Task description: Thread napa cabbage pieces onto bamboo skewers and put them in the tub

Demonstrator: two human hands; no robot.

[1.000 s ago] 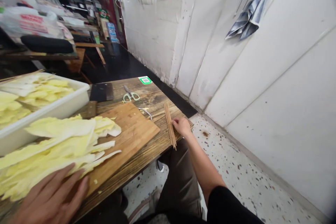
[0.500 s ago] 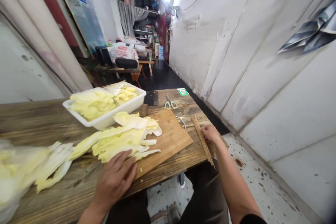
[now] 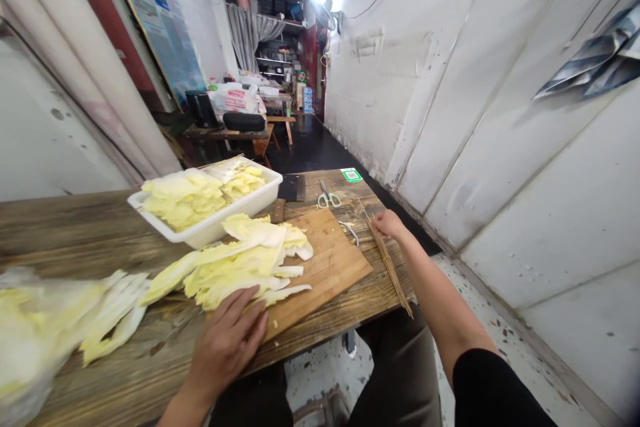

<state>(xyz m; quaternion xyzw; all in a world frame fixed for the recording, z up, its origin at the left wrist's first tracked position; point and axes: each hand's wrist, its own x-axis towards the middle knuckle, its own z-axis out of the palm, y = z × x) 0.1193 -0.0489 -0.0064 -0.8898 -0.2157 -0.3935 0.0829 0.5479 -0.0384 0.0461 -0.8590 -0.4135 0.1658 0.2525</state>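
Yellow-white napa cabbage leaves [image 3: 245,260] lie in a loose pile across the left part of a wooden cutting board [image 3: 337,257]. My left hand [image 3: 233,333] rests palm down on the near edge of that pile and the board, fingers stretched out and gripping nothing. To the right of the board, a bundle of thin bamboo skewers [image 3: 393,273] lies near the table's right edge. At the bundle's far end my right hand [image 3: 388,223] is closed in a pinch on a bamboo skewer, whose thin tip sticks out beyond the others. The fingertips are partly hidden.
A white plastic tub [image 3: 235,207] heaped with cabbage leaves stands behind the board. Scissors [image 3: 329,197] and a curved handle [image 3: 351,232] lie beyond the board. More leaves in a clear plastic bag [image 3: 35,340] lie at left. A white wall [image 3: 480,147] runs along the right.
My right hand has moved up along the bundle to its far end, and one skewer now pokes out past the rest. My left hand stays on the leaves. The view has shifted slightly.
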